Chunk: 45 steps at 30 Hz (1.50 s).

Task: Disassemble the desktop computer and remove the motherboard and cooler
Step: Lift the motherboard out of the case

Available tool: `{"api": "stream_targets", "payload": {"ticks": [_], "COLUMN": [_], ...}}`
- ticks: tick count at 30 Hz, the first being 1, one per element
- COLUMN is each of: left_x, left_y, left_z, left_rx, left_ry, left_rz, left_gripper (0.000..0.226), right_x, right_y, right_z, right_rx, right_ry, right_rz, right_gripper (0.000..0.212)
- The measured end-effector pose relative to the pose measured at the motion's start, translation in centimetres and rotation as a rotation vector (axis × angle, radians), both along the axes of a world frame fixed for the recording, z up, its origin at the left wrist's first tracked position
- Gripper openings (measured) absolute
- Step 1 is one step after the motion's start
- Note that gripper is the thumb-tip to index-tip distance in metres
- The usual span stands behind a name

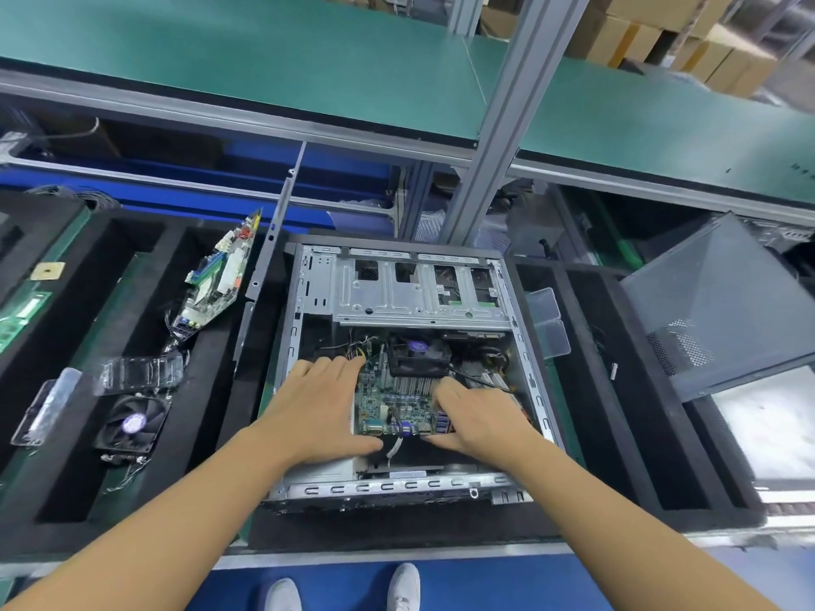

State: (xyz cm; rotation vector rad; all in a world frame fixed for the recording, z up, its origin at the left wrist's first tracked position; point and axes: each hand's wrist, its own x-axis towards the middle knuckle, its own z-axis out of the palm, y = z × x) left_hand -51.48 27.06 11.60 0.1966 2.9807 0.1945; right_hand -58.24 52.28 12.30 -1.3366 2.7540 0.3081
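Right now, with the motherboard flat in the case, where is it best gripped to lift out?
Grip the motherboard by its bare left and right edges, from above at the near port end, where the left hand and right hand lie. The cooler fills the middle and the drive cage crowds the far end, so probably tilt the near edge up first.

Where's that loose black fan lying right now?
In the head view the fan lies at left on the black foam tray, just below a clear plastic blister and left of the open case.
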Motion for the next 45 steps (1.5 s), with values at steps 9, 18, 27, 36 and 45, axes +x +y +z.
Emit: {"api": "stream_targets", "payload": {"ticks": [9, 18, 27, 36, 45], "left_x": [-0.2, 0.1, 0.3, 0.1, 0.1], "left_y": [0.0, 0.1, -0.1, 0.3, -0.7], "left_z": [-0.1, -0.5, -0.2, -0.1, 0.6], "left_rx": [0.021, 0.026, 0.050, 0.106, 0.191], "left_ry": [0.035, 0.088, 0.046, 0.059, 0.090], "left_rz": [-0.008, 0.011, 0.015, 0.117, -0.051], "left_gripper": [0.098, 0.090, 0.096, 0.048, 0.059], "right_x": [0.1, -0.5, -3.4, -3.9, -3.2], "right_y": [-0.4, -0.5, -1.1, -0.7, 0.6], "right_z": [-0.3, -1.5, -1.3, -0.6, -0.4], "right_rx": [-0.009, 0.056, -0.122, -0.158, -0.190], "right_ry": [-0.202, -0.070, -0.122, -0.270, -0.333], "right_rz": [0.093, 0.156, -0.011, -0.057, -0.079], "right_gripper": [0.049, 0.055, 0.067, 0.046, 0.043]}}
